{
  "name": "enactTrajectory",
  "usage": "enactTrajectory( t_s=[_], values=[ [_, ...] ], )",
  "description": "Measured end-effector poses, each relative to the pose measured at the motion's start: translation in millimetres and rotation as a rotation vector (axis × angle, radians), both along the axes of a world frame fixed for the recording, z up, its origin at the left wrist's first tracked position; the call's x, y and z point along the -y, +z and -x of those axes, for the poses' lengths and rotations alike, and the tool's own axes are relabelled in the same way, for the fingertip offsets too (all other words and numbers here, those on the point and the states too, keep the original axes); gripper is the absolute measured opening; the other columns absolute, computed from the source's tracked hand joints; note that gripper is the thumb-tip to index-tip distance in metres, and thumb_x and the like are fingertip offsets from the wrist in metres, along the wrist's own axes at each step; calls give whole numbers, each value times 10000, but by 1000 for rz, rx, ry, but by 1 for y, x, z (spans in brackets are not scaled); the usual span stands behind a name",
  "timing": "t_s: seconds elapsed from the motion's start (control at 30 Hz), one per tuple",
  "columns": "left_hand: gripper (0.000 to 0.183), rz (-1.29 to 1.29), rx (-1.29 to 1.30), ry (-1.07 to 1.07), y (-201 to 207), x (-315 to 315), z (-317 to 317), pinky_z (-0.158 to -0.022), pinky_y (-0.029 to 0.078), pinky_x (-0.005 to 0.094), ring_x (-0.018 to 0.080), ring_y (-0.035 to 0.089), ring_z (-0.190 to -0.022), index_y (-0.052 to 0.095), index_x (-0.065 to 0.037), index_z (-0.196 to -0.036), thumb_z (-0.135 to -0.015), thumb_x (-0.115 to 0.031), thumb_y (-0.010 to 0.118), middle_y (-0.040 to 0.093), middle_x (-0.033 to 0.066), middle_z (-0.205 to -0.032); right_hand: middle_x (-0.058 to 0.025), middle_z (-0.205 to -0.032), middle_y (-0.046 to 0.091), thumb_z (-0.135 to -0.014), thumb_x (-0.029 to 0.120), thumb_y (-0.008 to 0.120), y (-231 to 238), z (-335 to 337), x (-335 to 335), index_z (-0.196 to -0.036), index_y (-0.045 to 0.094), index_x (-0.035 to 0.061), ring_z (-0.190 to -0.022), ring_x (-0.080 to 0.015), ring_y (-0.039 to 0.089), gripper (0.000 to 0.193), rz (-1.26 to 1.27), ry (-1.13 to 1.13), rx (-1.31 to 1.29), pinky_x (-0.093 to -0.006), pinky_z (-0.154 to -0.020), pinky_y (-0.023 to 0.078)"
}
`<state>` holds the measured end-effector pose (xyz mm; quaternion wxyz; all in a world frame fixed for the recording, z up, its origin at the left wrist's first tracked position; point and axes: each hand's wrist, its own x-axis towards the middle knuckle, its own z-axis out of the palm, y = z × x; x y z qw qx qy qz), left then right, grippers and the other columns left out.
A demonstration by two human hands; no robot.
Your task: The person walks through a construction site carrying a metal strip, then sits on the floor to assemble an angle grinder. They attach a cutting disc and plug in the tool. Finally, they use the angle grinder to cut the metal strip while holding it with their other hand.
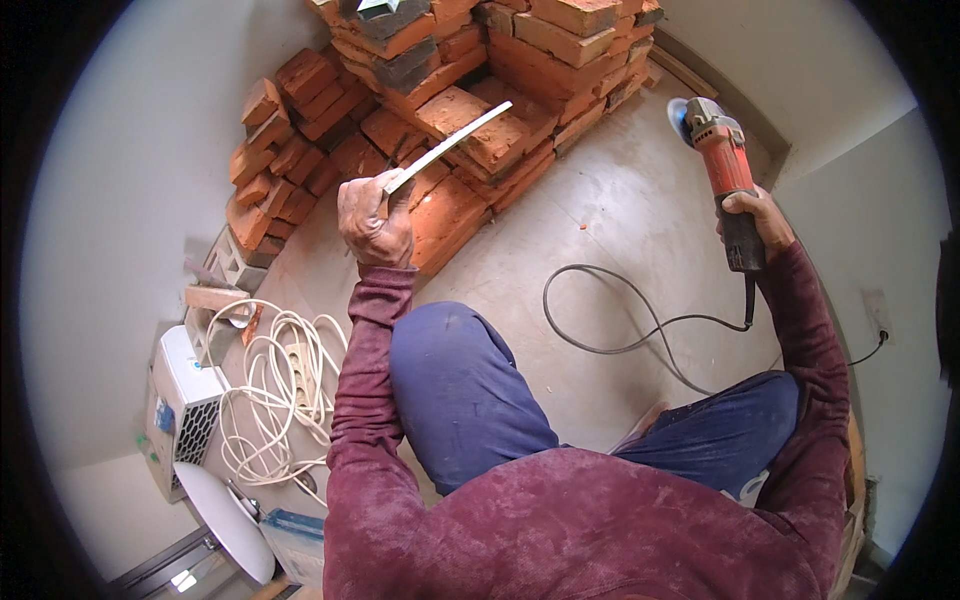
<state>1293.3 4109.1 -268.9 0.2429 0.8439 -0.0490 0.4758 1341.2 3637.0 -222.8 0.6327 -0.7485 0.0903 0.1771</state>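
My left hand (375,222) is closed around one end of a thin white strip (450,143), which points away to the upper right in front of the stacked bricks (490,130). What the strip is made of, I cannot tell. Off to the right, my right hand (764,222) grips the dark handle of a red and black angle grinder (724,160). The grinder's disc (680,121) faces the far left, well apart from the strip. Whether the disc is turning cannot be made out.
A black power cord (600,350) loops over the grey floor (590,240) from the grinder. Left of me lie a tangled white extension cord (270,400), a white box-shaped appliance (187,385) and a round white dish (222,522). A wall socket (877,315) is at the right.
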Motion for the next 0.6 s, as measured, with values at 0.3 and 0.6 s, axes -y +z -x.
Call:
enactTrajectory(
  t_s=[0.3,0.6],
  values=[
    [195,153,-43,-9,-6,0,4,-693,473,325,229,598,-759,683,-76,-864,-778,-232,762,636,59,-806,-58,-748,547,-694,207,677,-5,2,-1,-998,477,46,-563,-163,583,397,-10,-5,-19,-294,-530,522],
    [500,1328,-533,157,-216,-120,2,-658,528,347,189,627,-736,645,68,-1023,-834,-389,717,653,124,-875,-51,-742,581,-684,208,711,-19,-11,-3,-954,548,45,-572,-158,585,356,3,-15,-11,-298,-544,503]
  ],
)
